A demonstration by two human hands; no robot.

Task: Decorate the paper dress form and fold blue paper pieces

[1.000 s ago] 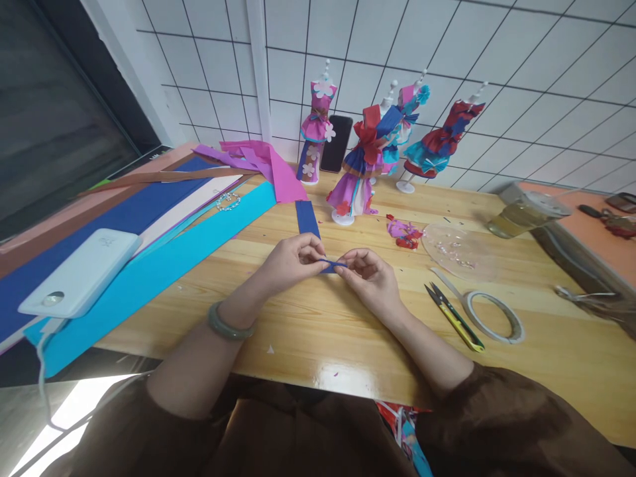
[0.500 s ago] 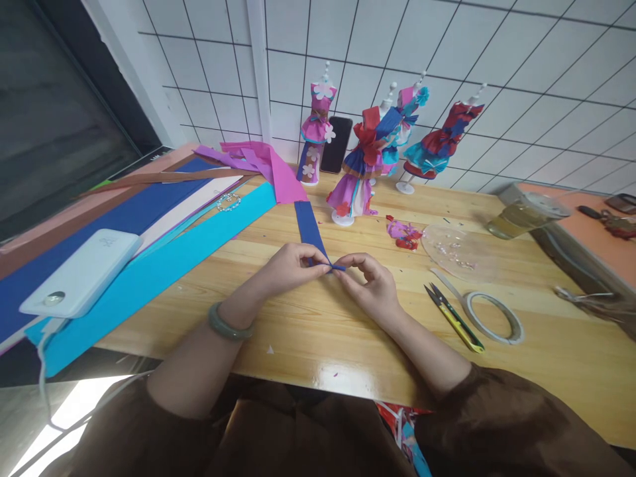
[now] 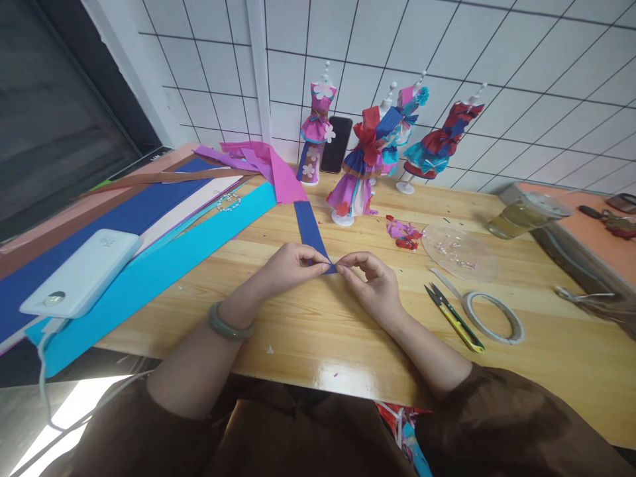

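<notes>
A dark blue crepe paper strip [image 3: 311,225] runs from under the pink paper down to my fingers. My left hand [image 3: 297,269] pinches its near end between thumb and forefinger. My right hand [image 3: 371,283] is pinched at the same end, fingertips almost touching the left ones. The small part between the fingertips is mostly hidden. To the right of my right hand lie thread snips [image 3: 454,318] with yellow-green handles and a roll of white tape [image 3: 494,318], its loose end pulled out.
Several small dress forms in paper dresses [image 3: 354,162] stand at the back, with a dark phone [image 3: 336,144] among them. Coloured paper sheets [image 3: 199,242] and a white power bank [image 3: 82,273] lie left. Right are paper scraps [image 3: 405,233], a clear bead dish [image 3: 460,255] and a cup [image 3: 527,215].
The small rolled blue end that stuck out by my right fingertips no longer shows there. Both hands stay nearly in place, with the fingertips shifted slightly.
</notes>
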